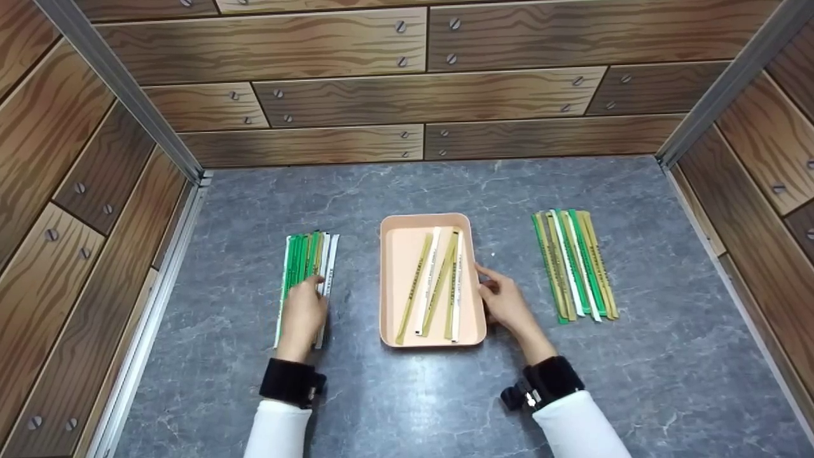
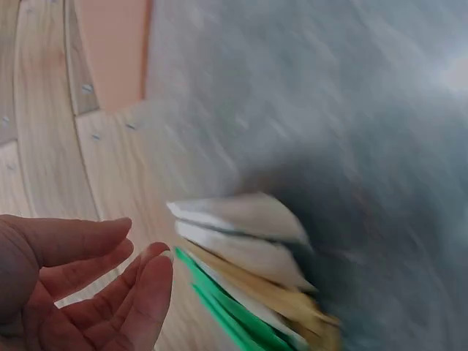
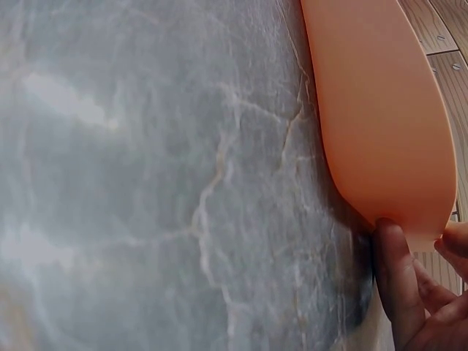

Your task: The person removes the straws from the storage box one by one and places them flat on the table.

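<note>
My left hand (image 1: 304, 315) hovers over the left row of long, thin stick packets (image 1: 299, 257), in green, gold and white. In the left wrist view, thumb and fingers (image 2: 150, 292) stand apart with nothing between them, right beside the packet ends (image 2: 248, 252). A shallow pink tray (image 1: 385, 280) lies between the hands, with several gold and white packets (image 1: 414, 289) in it. My right hand (image 1: 507, 304) touches the tray's right side. Its fingertips (image 3: 391, 234) rest against the tray's outer wall (image 3: 387, 124), near the base and the rim.
Another row of green, gold and white packets (image 1: 575, 264) lies to the right of the right hand. The grey marbled tabletop (image 1: 439, 407) is bounded by wood-patterned walls (image 1: 343, 102) at the back and both sides.
</note>
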`<state>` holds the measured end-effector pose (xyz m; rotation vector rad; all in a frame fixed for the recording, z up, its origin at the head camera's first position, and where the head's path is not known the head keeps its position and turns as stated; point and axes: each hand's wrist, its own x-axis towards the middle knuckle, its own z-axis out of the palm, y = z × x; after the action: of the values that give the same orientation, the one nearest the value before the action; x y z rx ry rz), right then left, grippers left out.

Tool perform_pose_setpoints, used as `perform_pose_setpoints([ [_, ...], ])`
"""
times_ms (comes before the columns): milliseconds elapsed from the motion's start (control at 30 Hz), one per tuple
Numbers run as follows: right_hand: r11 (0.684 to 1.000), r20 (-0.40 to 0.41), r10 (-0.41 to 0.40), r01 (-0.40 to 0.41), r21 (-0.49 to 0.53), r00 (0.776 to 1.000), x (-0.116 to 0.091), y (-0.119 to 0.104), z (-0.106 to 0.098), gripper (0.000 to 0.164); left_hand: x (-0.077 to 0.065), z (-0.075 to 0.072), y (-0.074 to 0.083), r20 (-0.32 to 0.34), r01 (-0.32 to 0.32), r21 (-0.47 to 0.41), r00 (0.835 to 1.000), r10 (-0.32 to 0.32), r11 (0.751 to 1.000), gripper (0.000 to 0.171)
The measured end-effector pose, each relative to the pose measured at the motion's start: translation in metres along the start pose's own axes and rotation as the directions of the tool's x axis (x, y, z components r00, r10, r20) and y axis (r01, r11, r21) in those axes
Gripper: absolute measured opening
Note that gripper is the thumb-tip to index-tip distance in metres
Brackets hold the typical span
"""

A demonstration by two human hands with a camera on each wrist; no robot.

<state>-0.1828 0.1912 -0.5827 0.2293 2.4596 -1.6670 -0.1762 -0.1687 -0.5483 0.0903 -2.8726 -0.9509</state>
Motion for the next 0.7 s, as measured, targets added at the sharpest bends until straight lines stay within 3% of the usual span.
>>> perform_pose_setpoints([
  [133, 1.0, 0.005, 0.003, -0.003, 0.016, 1.0, 0.0, 0.0, 0.0, 0.048, -0.005, 0.005, 0.026, 0.049, -0.091, -0.056, 0.994, 0.093, 0.994, 0.035],
  [300, 1.0, -0.001, 0.005, -0.005, 0.012, 1.0, 0.0, 0.0, 0.0, 0.048, -0.014, 0.023, 0.059, 0.157, -0.181, -0.126, 0.967, 0.2, 0.975, 0.034],
  [500, 1.0, -0.01, 0.004, -0.004, 0.001, 1.0, 0.001, 0.0, -0.001, 0.048, -0.024, 0.051, 0.089, 0.315, -0.15, -0.131, 0.931, 0.185, 0.98, 0.039],
  [700, 1.0, -0.008, -0.004, 0.004, -0.004, 1.0, 0.002, 0.001, -0.001, 0.048, -0.03, 0.075, 0.097, 0.318, -0.231, -0.038, 0.919, 0.231, 0.972, 0.039],
])
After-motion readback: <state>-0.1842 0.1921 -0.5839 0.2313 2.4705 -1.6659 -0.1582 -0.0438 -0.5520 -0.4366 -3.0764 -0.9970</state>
